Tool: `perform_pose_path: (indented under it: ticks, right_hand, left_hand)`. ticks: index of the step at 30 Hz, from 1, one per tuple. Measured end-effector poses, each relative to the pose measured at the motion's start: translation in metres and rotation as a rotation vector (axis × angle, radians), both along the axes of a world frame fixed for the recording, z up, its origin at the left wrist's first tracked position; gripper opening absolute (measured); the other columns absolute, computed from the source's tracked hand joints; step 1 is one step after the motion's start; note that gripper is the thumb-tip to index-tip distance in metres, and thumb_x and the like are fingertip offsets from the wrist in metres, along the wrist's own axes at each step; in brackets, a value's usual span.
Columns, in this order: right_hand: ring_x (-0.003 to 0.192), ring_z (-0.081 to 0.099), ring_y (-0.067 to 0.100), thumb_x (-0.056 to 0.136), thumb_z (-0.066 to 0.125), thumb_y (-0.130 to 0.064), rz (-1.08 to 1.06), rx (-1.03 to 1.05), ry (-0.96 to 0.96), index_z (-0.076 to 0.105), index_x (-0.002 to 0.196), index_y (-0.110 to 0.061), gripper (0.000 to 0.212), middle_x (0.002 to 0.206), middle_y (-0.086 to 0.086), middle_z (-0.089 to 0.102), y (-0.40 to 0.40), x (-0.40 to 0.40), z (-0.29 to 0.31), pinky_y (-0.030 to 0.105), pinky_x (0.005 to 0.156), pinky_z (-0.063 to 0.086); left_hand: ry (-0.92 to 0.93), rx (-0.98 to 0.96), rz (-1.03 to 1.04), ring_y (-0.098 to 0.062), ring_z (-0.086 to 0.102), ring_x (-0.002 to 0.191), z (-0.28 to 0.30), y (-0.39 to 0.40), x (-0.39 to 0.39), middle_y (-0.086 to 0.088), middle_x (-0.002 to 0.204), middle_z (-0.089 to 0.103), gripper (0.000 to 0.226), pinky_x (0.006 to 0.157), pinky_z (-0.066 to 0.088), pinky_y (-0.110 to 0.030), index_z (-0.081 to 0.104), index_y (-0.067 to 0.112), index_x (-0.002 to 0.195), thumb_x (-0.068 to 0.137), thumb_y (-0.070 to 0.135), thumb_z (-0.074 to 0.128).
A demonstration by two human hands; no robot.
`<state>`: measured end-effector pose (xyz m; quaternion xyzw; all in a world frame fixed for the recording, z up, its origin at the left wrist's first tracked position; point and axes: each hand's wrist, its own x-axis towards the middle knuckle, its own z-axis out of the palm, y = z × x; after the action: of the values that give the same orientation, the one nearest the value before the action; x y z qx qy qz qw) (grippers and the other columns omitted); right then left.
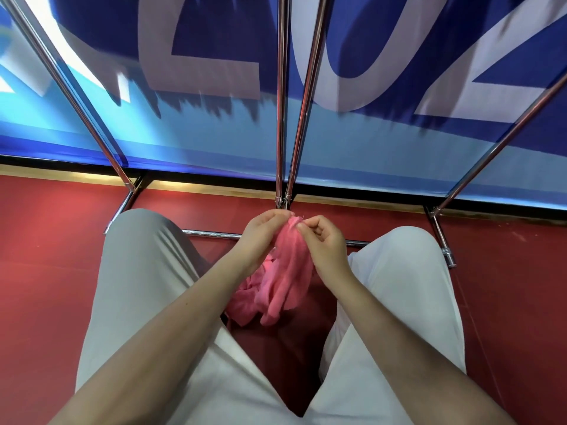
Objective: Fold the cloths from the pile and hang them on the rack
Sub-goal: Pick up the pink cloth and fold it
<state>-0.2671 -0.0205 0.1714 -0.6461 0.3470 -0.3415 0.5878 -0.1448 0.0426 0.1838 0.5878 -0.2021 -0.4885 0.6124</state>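
A pink cloth (288, 265) hangs crumpled between my knees, above the red floor. My left hand (264, 231) pinches its top edge from the left, and my right hand (322, 240) pinches the same edge from the right, fingertips almost touching. More pink fabric (242, 299) bunches below, partly hidden by my left forearm; I cannot tell whether it belongs to the same cloth. The metal rack (280, 118) stands right in front of me, its shiny poles rising from a base bar on the floor.
My legs in light trousers (147, 271) frame the cloth on both sides. Behind the rack stands a blue banner with large white letters (368, 87). The rack's foot with a clamp (449, 259) lies on the red floor (46, 240) at the right.
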Motion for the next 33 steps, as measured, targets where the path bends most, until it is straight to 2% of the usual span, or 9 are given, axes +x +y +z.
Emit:
perform_pose_path:
  ticks: [2, 4, 6, 8, 12, 16, 24, 29, 33]
  right_hand:
    - [0.071, 0.055, 0.007, 0.09, 0.063, -0.01, -0.026, 0.006, -0.01, 0.061, 0.075, -0.012, 0.015, 0.071, -0.003, 0.06, -0.001, -0.003, 0.001, 0.02, 0.067, 0.045]
    - [0.07, 0.055, 0.006, 0.091, 0.063, -0.012, -0.045, -0.001, -0.005, 0.06, 0.076, -0.009, 0.016, 0.07, -0.003, 0.059, 0.0, -0.005, 0.002, 0.02, 0.066, 0.045]
    - [0.069, 0.054, 0.005, 0.092, 0.062, -0.013, -0.071, -0.013, -0.001, 0.06, 0.078, -0.006, 0.016, 0.07, -0.004, 0.059, -0.001, -0.007, 0.002, 0.02, 0.066, 0.045]
    - [0.068, 0.053, 0.003, 0.093, 0.06, -0.013, -0.103, -0.031, 0.011, 0.06, 0.081, -0.003, 0.015, 0.071, -0.004, 0.058, -0.003, -0.008, 0.003, 0.018, 0.065, 0.045]
    - [0.074, 0.057, 0.006, 0.093, 0.059, -0.012, -0.119, -0.046, 0.049, 0.062, 0.086, -0.004, 0.012, 0.078, 0.001, 0.063, -0.009, -0.012, 0.003, 0.022, 0.071, 0.047]
    - [0.079, 0.06, 0.012, 0.092, 0.061, -0.01, -0.134, -0.078, 0.077, 0.065, 0.087, -0.008, 0.007, 0.085, 0.011, 0.067, -0.011, -0.014, 0.0, 0.029, 0.076, 0.049]
    - [0.072, 0.054, 0.006, 0.092, 0.06, -0.01, -0.19, -0.182, 0.085, 0.065, 0.089, -0.006, 0.007, 0.082, 0.01, 0.065, -0.012, -0.02, 0.0, 0.021, 0.068, 0.046]
    - [0.073, 0.054, 0.004, 0.093, 0.057, -0.009, -0.187, -0.18, 0.094, 0.064, 0.092, -0.007, 0.007, 0.085, 0.007, 0.065, -0.016, -0.021, -0.003, 0.021, 0.069, 0.046]
    - [0.072, 0.053, 0.004, 0.093, 0.055, -0.01, -0.178, -0.171, 0.131, 0.062, 0.091, -0.01, 0.008, 0.085, 0.007, 0.064, -0.018, -0.019, -0.007, 0.023, 0.067, 0.046]
  left_hand:
    - [-0.036, 0.0, -0.105, -0.025, 0.054, 0.07, -0.004, 0.006, 0.0, -0.017, 0.081, 0.061, 0.018, 0.063, 0.042, -0.03, 0.074, 0.012, 0.091, 0.092, 0.024, 0.06]
    - [-0.113, 0.038, -0.15, -0.017, 0.06, 0.063, -0.004, 0.011, -0.001, -0.007, 0.072, 0.067, 0.02, 0.058, 0.047, -0.023, 0.072, 0.008, 0.094, 0.096, 0.021, 0.057]
    - [-0.143, 0.064, -0.18, -0.006, 0.056, 0.05, -0.005, 0.016, -0.002, 0.003, 0.062, 0.065, 0.016, 0.048, 0.043, -0.015, 0.068, 0.007, 0.092, 0.096, 0.018, 0.057]
    - [-0.154, 0.095, -0.191, -0.004, 0.054, 0.049, -0.007, 0.021, 0.002, 0.005, 0.06, 0.063, 0.013, 0.047, 0.041, -0.014, 0.066, 0.006, 0.087, 0.093, 0.017, 0.061]
    - [-0.128, 0.105, -0.089, -0.013, 0.058, 0.062, -0.013, 0.026, 0.012, -0.003, 0.071, 0.064, 0.009, 0.059, 0.048, -0.022, 0.067, 0.007, 0.086, 0.09, 0.014, 0.065]
    - [-0.077, 0.096, 0.027, -0.008, 0.055, 0.051, -0.013, 0.027, 0.018, 0.005, 0.054, 0.059, 0.009, 0.054, 0.049, -0.02, 0.062, 0.008, 0.081, 0.09, 0.005, 0.062]
    - [0.087, 0.09, 0.091, -0.009, 0.054, 0.051, -0.01, 0.026, 0.021, 0.004, 0.057, 0.061, 0.009, 0.051, 0.047, -0.018, 0.062, 0.011, 0.084, 0.093, 0.009, 0.06]
    - [0.196, 0.029, 0.225, -0.005, 0.058, 0.051, 0.0, 0.023, 0.017, 0.006, 0.058, 0.065, 0.012, 0.049, 0.048, -0.018, 0.067, 0.011, 0.101, 0.096, 0.017, 0.057]
    - [0.171, 0.012, 0.301, -0.004, 0.055, 0.052, 0.005, 0.021, 0.017, 0.009, 0.061, 0.066, 0.015, 0.051, 0.044, -0.021, 0.071, 0.02, 0.1, 0.096, 0.022, 0.056]
